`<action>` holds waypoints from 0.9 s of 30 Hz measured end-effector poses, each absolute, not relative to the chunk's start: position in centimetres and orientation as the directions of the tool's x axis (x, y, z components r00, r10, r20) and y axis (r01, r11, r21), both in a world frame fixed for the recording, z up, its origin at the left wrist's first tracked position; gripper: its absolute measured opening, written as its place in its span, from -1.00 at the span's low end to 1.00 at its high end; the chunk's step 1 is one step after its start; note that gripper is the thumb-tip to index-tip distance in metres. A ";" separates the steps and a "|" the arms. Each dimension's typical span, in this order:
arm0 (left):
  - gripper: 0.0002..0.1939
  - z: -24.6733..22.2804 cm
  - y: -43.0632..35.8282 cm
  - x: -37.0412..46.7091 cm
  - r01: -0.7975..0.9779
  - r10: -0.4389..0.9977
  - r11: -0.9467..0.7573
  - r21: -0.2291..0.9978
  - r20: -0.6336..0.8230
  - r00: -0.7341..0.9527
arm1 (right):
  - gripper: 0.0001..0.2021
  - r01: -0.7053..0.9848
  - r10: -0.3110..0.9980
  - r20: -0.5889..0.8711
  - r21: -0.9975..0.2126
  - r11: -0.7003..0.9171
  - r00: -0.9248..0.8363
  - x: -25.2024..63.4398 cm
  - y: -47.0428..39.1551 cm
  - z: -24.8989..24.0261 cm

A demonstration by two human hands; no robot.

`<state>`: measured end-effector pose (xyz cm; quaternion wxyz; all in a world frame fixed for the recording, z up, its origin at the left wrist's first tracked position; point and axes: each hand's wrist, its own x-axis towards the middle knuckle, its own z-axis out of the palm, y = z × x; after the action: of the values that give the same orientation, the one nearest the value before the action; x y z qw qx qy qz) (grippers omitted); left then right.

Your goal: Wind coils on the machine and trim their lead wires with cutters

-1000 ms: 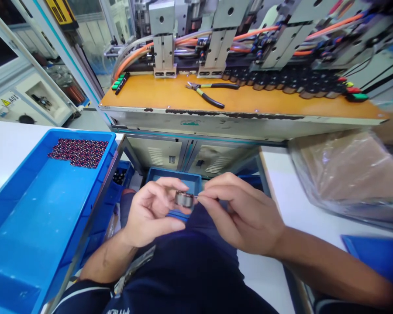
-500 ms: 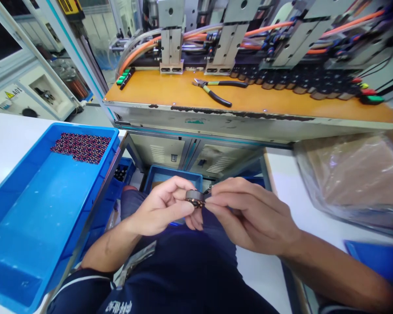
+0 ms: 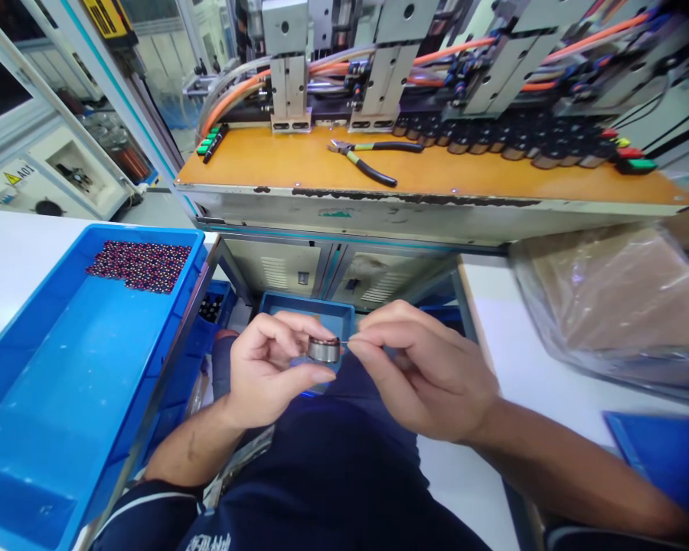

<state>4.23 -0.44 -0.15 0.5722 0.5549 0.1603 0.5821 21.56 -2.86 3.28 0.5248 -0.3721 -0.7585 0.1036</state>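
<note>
My left hand [image 3: 267,375] curls around a small round metal ring [image 3: 324,350], pinching it just above the blue bin [image 3: 307,310]. My right hand [image 3: 425,375] pinches what looks like a thin wire at the ring's smooth, shiny edge.

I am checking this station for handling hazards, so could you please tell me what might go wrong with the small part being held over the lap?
1. The small metal ring is pinched only by the left hand's fingertips in mid-air; a slip could drop it past the small blue bin below.
2. The right hand pulls a fine wire from the ring; it looks thin enough to snap or kink.
</note>
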 end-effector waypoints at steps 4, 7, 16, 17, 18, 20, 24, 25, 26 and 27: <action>-0.60 -0.4 -0.4 4.0 -0.426 0.839 -0.367 0.827 0.492 0.233 | -0.88 0.392 0.735 0.667 -0.649 0.652 -0.118 21.0 -3.2 3.5; -0.63 -0.6 -0.3 3.6 -0.368 0.837 -0.381 0.848 0.486 0.253 | -0.89 0.237 0.852 0.522 -0.825 0.514 -0.033 20.4 -3.5 3.6; -0.66 -1.1 -0.1 3.6 -0.499 0.848 -0.263 0.826 0.445 0.290 | -0.78 -0.324 0.962 -0.031 -0.938 -0.122 -0.271 20.0 -3.3 1.5; -0.67 -1.2 -0.1 3.6 -0.505 0.848 -0.254 0.825 0.442 0.294 | -0.78 -0.341 0.953 -0.055 -0.926 -0.161 -0.299 20.0 -3.3 1.3; -0.67 -1.2 -0.1 3.6 -0.508 0.847 -0.247 0.825 0.439 0.300 | -0.78 -0.357 0.943 -0.062 -0.916 -0.184 -0.328 20.0 -3.2 1.1; -0.66 -1.3 -0.1 3.6 -0.509 0.845 -0.245 0.825 0.439 0.306 | -0.77 -0.393 0.927 -0.033 -0.900 -0.190 -0.373 19.9 -3.1 0.6; -0.71 -1.3 0.1 3.8 -0.498 0.854 -0.200 0.843 0.399 0.333 | -0.81 -0.478 0.948 0.099 -0.877 -0.061 -0.303 19.5 -2.9 -0.2; -0.76 -1.4 0.4 3.9 -0.503 0.864 -0.173 0.847 0.376 0.336 | -0.82 -0.471 0.957 0.159 -0.882 0.026 -0.244 19.5 -2.8 -0.3; -0.82 -1.4 0.7 4.0 -0.509 0.878 -0.142 0.849 0.345 0.332 | -0.82 -0.430 0.954 0.242 -0.891 0.147 -0.175 19.5 -2.7 -0.3; -0.88 -1.5 1.0 4.0 -0.510 0.899 -0.113 0.853 0.307 0.313 | -0.81 -0.345 0.931 0.351 -0.890 0.298 -0.101 19.6 -2.5 -0.3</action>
<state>4.02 1.01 -1.46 0.6371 0.5007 0.1940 0.5529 19.57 -2.49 -0.29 0.6101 -0.2782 -0.5262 0.5229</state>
